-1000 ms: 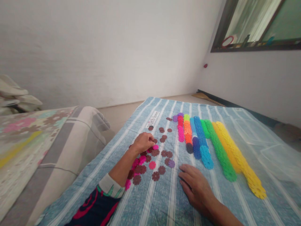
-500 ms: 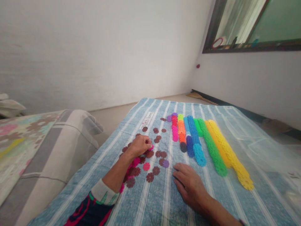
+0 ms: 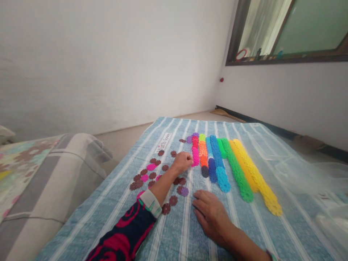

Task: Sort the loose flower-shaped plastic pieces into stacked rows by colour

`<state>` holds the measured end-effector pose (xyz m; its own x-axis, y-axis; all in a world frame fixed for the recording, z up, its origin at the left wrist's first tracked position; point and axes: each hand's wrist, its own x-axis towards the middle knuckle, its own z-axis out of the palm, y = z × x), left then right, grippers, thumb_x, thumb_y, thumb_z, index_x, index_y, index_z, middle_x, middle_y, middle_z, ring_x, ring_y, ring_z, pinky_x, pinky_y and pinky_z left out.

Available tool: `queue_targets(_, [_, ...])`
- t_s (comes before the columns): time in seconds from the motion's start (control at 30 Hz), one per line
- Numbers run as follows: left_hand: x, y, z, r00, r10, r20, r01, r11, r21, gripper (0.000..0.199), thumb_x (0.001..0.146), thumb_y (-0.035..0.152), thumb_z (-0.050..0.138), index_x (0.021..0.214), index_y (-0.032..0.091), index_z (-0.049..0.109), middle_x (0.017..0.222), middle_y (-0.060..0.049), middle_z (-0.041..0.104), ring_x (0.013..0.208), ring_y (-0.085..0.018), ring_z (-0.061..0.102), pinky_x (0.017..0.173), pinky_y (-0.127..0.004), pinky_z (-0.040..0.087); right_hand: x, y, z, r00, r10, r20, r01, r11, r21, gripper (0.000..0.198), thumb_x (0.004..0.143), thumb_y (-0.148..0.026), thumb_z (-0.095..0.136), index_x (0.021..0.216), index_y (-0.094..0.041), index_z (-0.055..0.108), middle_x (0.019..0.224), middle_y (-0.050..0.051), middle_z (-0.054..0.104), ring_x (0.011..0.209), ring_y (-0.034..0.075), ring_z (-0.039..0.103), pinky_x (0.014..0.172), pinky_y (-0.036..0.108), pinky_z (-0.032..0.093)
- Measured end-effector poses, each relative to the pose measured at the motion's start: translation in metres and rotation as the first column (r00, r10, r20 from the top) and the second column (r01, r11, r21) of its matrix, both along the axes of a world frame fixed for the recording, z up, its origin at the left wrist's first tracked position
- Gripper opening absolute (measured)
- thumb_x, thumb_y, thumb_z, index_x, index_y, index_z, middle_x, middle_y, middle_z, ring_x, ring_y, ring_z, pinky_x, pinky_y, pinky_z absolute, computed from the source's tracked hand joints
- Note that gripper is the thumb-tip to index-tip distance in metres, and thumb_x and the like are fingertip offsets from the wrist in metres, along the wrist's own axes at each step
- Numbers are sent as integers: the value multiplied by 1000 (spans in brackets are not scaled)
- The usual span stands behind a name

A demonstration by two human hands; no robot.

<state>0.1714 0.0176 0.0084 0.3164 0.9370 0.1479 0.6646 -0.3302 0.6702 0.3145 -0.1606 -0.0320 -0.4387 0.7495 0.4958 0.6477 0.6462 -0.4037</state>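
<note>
My left hand is closed in a pinch at the near end of a row of overlapping pink flower-shaped discs. Its fingertips hold a pink disc, mostly hidden and hard to separate from the row. Red discs continue that row away from me. Palm down on the striped blue cloth, my right hand rests with its fingers stretched out and nothing in them. Loose brown discs and a few pink discs lie scattered around my left forearm. One purple disc overlaps a brown one.
Right of the pink row run rows of orange, blue, green and yellow discs. Clear plastic containers stand at the right. A fabric-covered piece of furniture is on the left, with a wall behind.
My left hand has moved right, from the loose pile to the pink row, carrying a pink disc. My right hand stays resting on the cloth. The view has shifted slightly.
</note>
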Motion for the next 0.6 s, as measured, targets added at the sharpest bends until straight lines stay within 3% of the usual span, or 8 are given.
queue_targets(0.4, [13, -3, 2, 985, 91, -149, -92, 996, 1, 15, 69, 13, 59, 72, 13, 74, 68, -2, 68, 68, -14, 59, 65, -24, 43, -1, 0, 0, 1000, -4, -11, 4, 1000, -1, 17, 85, -10, 50, 90, -19, 62, 102, 10, 64, 103, 25, 57, 91, 42, 50])
queue_targets(0.6, [-18, -16, 22, 985, 107, -136, -97, 992, 80, 19, 73, 16, 54, 71, 15, 73, 69, -1, 69, 70, -14, 60, 69, -24, 43, 0, 0, 1, 1000, -7, 5, 6, 1000, 20, 17, 84, -9, 49, 88, -19, 63, 101, 10, 64, 102, 25, 58, 90, 41, 51])
